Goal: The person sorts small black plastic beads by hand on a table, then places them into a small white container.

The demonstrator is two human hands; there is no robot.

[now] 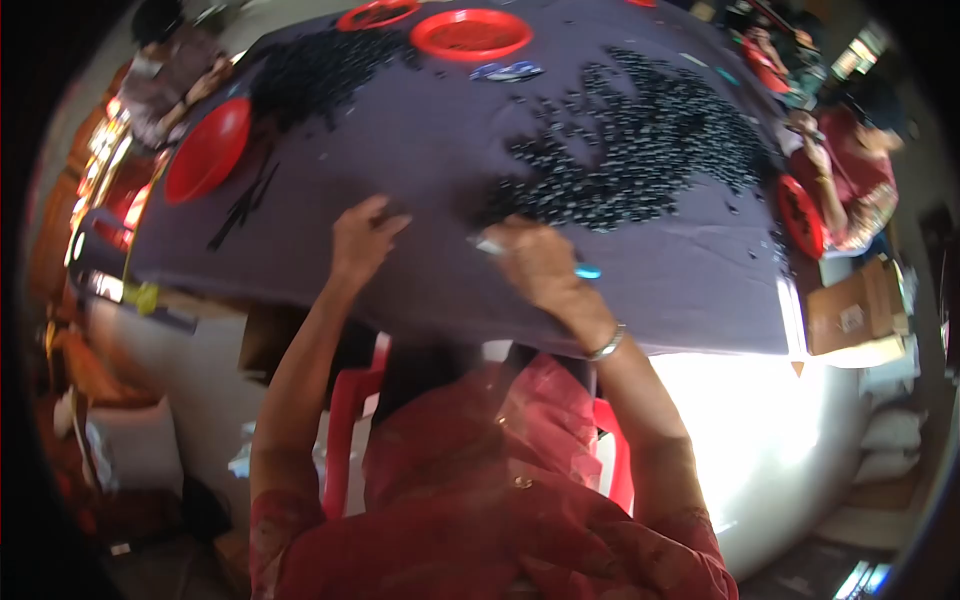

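My left hand (364,243) hovers over the near part of the purple-grey tablecloth (370,160). Its fingers are bent toward the thumb, and a small dark spot shows between the tips, too blurred to name. My right hand (541,262) is closed around a slim tool with a bright blue end (588,271); its pale tip pokes out on the left side of the fist. Just beyond that hand spreads a large heap of small, shiny black pieces (640,140).
A second black heap (320,75) lies at the far left, beside a tilted red basin (208,150) and thin dark strips (243,208). Another red basin (471,36) stands at the far side, near a blue-and-white item (507,71). People sit at both sides; a cardboard box (850,310) is at right.
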